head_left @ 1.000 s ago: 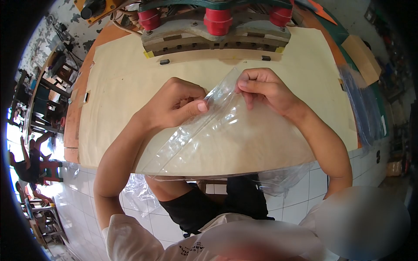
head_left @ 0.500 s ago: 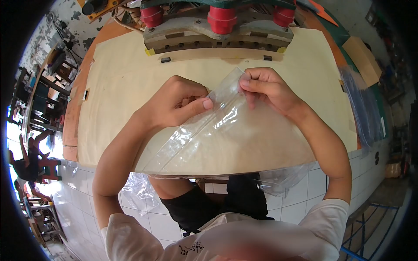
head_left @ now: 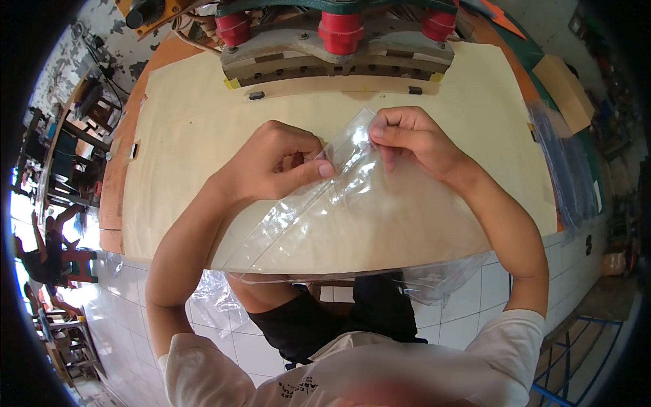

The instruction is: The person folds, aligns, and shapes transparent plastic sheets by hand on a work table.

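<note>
A clear plastic sheet [head_left: 298, 217] lies slantwise over the cream-coloured table cover [head_left: 183, 136], its lower part hanging past the near edge. My left hand [head_left: 281, 163] pinches the sheet's left edge between thumb and curled fingers. Close to the raised upper corner, my right hand [head_left: 410, 139] grips the sheet between thumb and forefinger, with its other fingers bent below. Glossy creases run diagonally through the plastic between both hands.
A metal press bar [head_left: 336, 64] with red mounts spans the far side, two small black blocks before it. A cardboard piece [head_left: 564, 93] and stacked clear plastic [head_left: 566, 169] are at the right. People sit at far left.
My left thumb has shifted slightly to the right along the plastic. The sheet's creases and reflections between the hands have changed, while my right hand stays almost in place.
</note>
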`<state>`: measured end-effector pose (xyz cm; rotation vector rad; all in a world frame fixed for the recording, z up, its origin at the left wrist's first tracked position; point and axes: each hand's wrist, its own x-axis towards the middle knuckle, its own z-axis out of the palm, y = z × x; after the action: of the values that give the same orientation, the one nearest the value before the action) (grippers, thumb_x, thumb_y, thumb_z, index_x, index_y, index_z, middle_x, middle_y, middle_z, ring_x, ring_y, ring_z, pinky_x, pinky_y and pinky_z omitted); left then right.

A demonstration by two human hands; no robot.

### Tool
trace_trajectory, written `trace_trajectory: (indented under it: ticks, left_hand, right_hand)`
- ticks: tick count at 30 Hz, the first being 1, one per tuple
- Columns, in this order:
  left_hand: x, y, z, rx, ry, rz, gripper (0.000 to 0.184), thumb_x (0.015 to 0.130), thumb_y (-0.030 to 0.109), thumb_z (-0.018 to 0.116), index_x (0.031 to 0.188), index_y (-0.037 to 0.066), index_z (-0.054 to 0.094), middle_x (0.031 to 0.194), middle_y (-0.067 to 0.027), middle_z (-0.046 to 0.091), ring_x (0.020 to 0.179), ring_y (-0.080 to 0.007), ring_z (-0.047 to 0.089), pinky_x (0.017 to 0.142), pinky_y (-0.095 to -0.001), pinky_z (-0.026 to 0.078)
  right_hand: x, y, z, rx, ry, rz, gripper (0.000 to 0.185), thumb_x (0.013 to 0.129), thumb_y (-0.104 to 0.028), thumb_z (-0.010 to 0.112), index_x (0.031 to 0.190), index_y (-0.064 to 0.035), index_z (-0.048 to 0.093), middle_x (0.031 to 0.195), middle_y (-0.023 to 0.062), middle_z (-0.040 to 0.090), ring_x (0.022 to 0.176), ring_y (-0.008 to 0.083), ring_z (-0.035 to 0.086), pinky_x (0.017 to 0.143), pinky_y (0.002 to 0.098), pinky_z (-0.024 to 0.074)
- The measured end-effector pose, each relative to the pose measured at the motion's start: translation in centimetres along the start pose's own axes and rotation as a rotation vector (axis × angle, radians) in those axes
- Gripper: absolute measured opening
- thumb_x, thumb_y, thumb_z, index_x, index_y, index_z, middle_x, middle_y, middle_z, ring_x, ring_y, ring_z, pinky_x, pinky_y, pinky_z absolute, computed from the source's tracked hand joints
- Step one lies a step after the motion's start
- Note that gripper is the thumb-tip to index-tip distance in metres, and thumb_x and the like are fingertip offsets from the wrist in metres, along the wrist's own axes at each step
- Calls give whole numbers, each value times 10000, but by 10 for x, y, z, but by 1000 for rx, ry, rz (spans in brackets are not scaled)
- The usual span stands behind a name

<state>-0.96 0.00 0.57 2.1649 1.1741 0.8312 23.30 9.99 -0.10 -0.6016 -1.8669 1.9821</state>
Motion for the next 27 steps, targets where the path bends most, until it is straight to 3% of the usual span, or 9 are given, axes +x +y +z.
trace_trajectory:
  ticks: [14, 17, 20, 22, 27]
  left_hand:
    - [-1, -3, 1, 26, 18, 38, 422, 827, 348, 701, 641, -12, 583, 502, -110, 470, 447, -217, 464, 473, -317, 376]
    - [-1, 0, -3, 55, -82, -79, 337, 827, 307, 667, 730, -15, 636, 642, -102, 574, 573, -214, 532, 530, -325, 392]
    - [0, 1, -2, 77, -85, -76, 345, 829, 307, 668, 720, -17, 627, 633, -102, 565, 566, -215, 530, 528, -325, 390]
    - [1, -1, 2, 45, 15, 20, 433, 823, 349, 702, 620, -8, 564, 520, -116, 481, 461, -242, 471, 482, -322, 380]
    - [0, 0, 2, 37, 10, 11, 443, 824, 360, 699, 617, -8, 561, 517, -115, 475, 463, -241, 473, 485, -325, 381]
  right_hand:
    - [0, 0, 1, -30, 0, -4, 232, 926, -218, 592, 771, -45, 589, 672, 6, 571, 599, 88, 546, 595, 240, 432]
    - [0, 1, 0, -30, -20, -14, 240, 926, -218, 593, 755, -50, 577, 668, 5, 566, 596, 87, 543, 593, 243, 433]
    - [1, 1, 1, -31, -16, -19, 246, 927, -216, 591, 743, -54, 568, 663, 3, 558, 593, 86, 539, 592, 242, 432]
    - [0, -1, 2, -37, -9, -4, 244, 927, -215, 591, 745, -54, 568, 661, 2, 554, 592, 85, 536, 592, 243, 431]
    - [0, 1, 2, -36, -11, -8, 238, 928, -213, 588, 755, -50, 573, 663, 2, 555, 600, 85, 539, 595, 243, 433]
